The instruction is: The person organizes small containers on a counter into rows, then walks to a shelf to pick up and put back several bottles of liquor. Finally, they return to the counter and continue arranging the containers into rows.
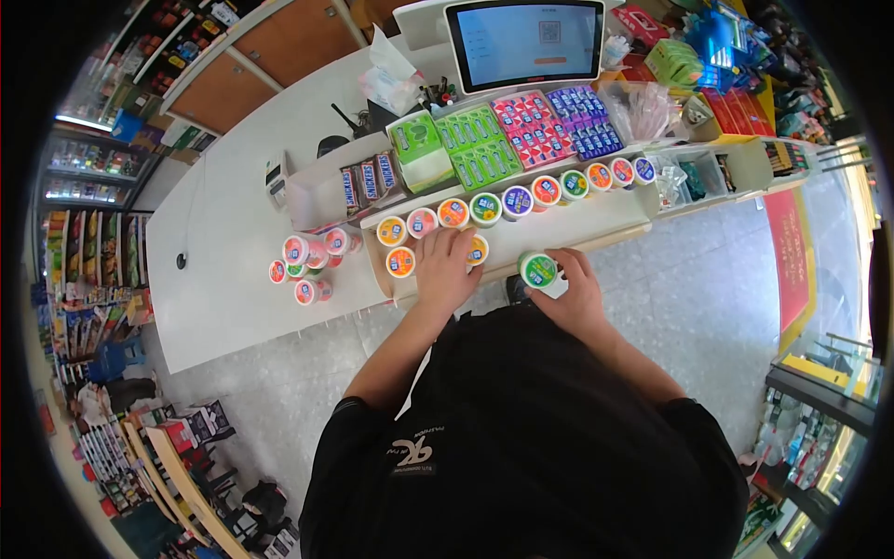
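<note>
My right hand (575,296) grips a green-lidded gum tub (537,270) between thumb and fingers, just off the front edge of the display tray (596,238). Over the tray's left part, my left hand (447,270) curls around an orange-lidded gum tub (478,250), which it partly covers. Another orange-lidded tub (400,262) stands to the left of that hand. Behind both hands runs a row of gum tubs with orange, pink, green and purple lids, among them a purple-lidded tub (518,201).
Several more gum tubs (298,250) stand in a cluster on the white counter (219,279), left of the tray. Behind the tray are Snickers bars (371,181), green gum packs (477,142), pink packs (534,128) and purple packs (585,121). A screen (524,45) stands at the back.
</note>
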`<state>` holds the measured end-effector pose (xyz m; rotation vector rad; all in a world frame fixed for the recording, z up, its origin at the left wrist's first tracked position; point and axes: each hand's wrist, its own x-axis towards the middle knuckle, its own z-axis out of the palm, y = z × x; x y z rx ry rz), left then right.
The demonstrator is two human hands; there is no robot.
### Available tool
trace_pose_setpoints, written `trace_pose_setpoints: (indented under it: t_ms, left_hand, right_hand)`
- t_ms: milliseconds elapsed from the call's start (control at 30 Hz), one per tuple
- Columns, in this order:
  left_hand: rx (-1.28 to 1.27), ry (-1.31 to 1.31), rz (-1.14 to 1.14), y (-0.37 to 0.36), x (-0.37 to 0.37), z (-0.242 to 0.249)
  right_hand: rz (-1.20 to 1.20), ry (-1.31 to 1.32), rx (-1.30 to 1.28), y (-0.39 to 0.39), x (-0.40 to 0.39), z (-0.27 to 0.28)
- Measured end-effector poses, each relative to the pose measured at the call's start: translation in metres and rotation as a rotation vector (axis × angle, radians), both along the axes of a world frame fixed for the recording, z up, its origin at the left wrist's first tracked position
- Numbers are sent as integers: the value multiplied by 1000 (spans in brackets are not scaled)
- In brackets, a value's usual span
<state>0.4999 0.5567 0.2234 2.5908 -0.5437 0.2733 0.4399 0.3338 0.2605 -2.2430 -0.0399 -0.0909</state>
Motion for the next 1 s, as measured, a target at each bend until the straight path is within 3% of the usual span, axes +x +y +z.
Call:
trace_pose_setpoints:
  t_ms: [333,433,500,833,1000]
  left_hand:
    - [-13,-90,306,-12,-33,1]
    - [-86,-84,267,-21,-58,2]
    - [-146,-59,181,-28,-69,8]
    - [-219,57,197,-17,-98,-11]
    - [-273,119,280,17,-112,-15]
  right_hand:
    - [318,-44,56,-9,50,-26]
    - [381,-59,54,-9,58,-30]
    - [384,-109,27,-8,61,-30]
    - [342,-136,42,7,66,-66]
    - [288,-2,142,8,54,-71]
